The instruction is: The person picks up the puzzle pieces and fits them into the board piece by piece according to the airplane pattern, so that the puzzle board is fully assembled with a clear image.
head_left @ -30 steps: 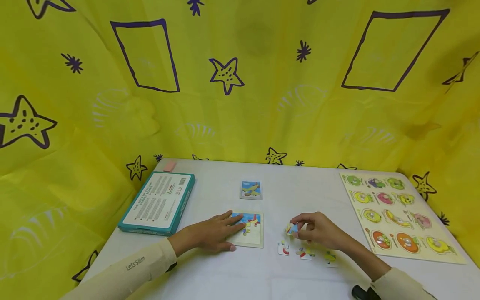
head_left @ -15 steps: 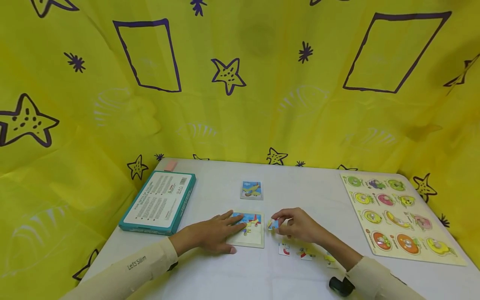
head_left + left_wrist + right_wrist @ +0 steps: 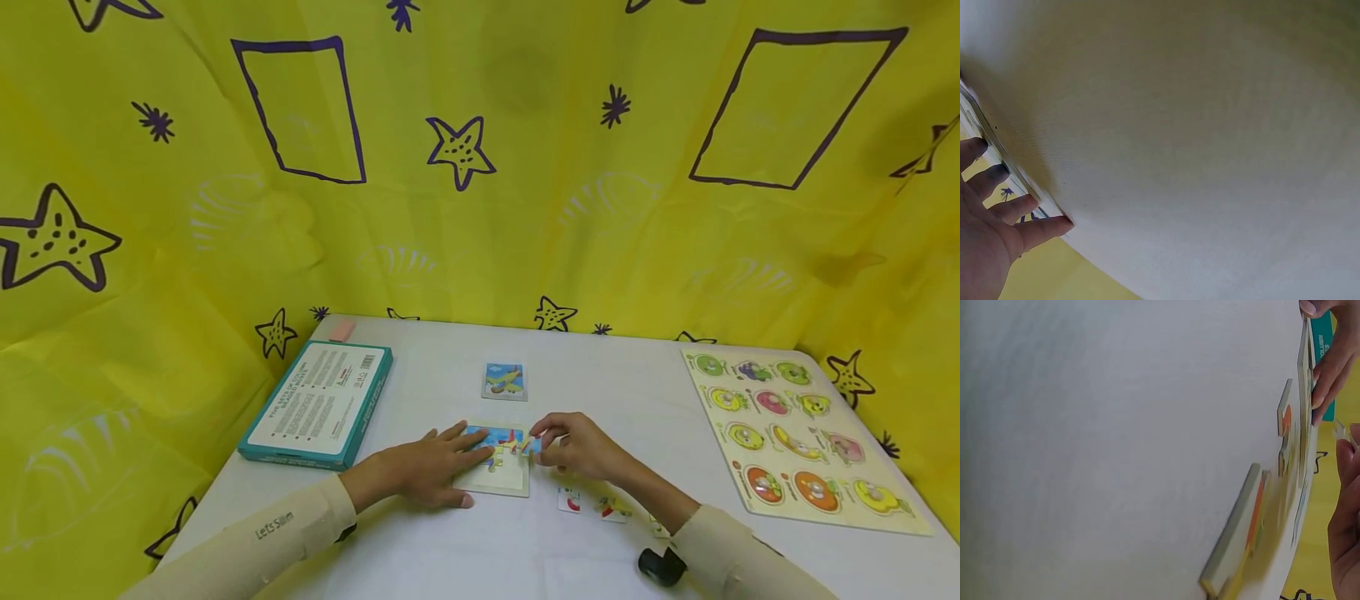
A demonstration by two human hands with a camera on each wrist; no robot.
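Note:
A partly filled jigsaw puzzle board with a pale wooden frame lies on the white table. My left hand rests on its left side, fingers spread and straight; the left wrist view shows the fingertips along the board's edge. Between thumb and fingers, my right hand pinches a blue and yellow puzzle piece at the board's right edge. Several loose puzzle pieces lie on the table below the right hand, one partly hidden by the wrist. Fingers cover part of the held piece.
Behind the board lies a small airplane picture card. A teal box stands at the left, with a pink block behind it. On the right is a fruit peg board. A yellow curtain hangs behind the table.
My right hand has moved left with the puzzle piece, from above the loose pieces to the board's right edge. The left hand has stayed on the board.

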